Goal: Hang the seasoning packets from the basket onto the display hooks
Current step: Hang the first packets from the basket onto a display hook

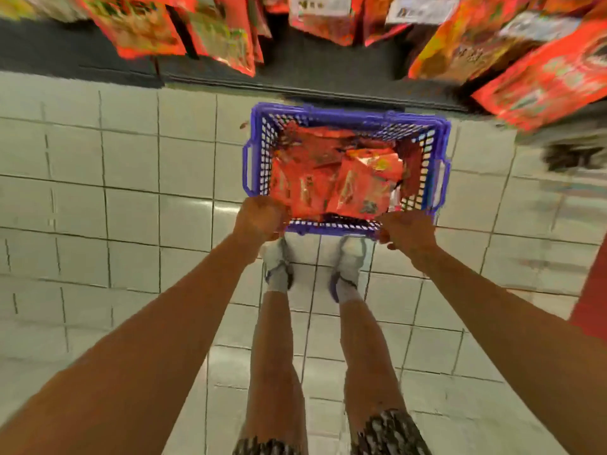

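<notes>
Both hands grip the near rim of the purple perforated plastic basket [348, 119]: left hand [259, 218] and right hand [407, 233] curl round its corners. Red foil seasoning packets [335, 178] lie heaped inside. Judgement: light, crinkly, slippery; pinch one by its top edge.

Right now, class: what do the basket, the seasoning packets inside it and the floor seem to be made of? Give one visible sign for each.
Purple basket: moulded plastic, probably, judging by its uniform colour and perforated lattice walls.
Seasoning packets: glossy plastic or foil film, it seems; they crinkle and catch highlights.
Floor: glazed ceramic tile, most likely, given the square grout grid and reflected light.
</notes>
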A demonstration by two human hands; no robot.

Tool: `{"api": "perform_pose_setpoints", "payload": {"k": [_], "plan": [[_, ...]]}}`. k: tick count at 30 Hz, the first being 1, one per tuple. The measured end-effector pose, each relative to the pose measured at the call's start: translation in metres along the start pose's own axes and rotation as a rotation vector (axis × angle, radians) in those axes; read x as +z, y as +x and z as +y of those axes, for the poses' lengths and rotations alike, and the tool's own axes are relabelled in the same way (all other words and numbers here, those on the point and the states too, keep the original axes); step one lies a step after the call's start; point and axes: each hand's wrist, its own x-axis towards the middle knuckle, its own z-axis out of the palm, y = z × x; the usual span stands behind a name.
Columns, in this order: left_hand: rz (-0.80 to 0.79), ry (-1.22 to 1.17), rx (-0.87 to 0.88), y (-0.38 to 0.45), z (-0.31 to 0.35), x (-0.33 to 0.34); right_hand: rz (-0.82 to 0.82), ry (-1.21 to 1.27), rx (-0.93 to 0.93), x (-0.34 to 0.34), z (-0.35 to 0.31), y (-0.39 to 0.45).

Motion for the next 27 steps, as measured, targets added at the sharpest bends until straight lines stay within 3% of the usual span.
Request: {"api": "perform_pose_setpoints", "payload": {"k": [3,7,10,12,15,17,20,22,25,27], "plan": [[0.009,0.103,0.022,0.071,-0.026,0.019,0.026,-0.437,-0.129,0.032,0.019,0.070],[-0.023,0.219,0.033,0.147,-0.061,0.037,0.025,-0.710,-0.291,0.075,0.042,0.158],[-0.048,0.242,0.048,0.180,-0.085,0.045,-0.023,-0.995,-0.264,0.098,0.063,0.201],[-0.065,0.254,0.039,0.192,-0.097,0.046,0.027,-1.004,-0.273,0.107,0.072,0.216],[-0.113,0.246,0.011,0.198,-0.105,0.046,0.116,-0.827,-0.352,0.104,0.070,0.221],[-0.125,0.254,0.008,0.195,-0.104,0.044,0.168,-0.575,-0.413,0.095,0.060,0.210],[-0.137,0.260,0.107,0.184,-0.094,0.048,0.165,-0.329,-0.550,0.081,0.036,0.170],[-0.203,0.069,0.171,0.175,-0.083,0.055,-0.005,-0.143,-0.571,0.075,0.021,0.143],[-0.323,-0.011,0.218,0.167,-0.071,0.061,-0.444,0.310,-0.296,0.081,0.001,0.115],[-0.273,0.034,0.239,0.166,-0.068,0.062,-0.493,0.433,-0.168,0.092,0.000,0.117]]}}
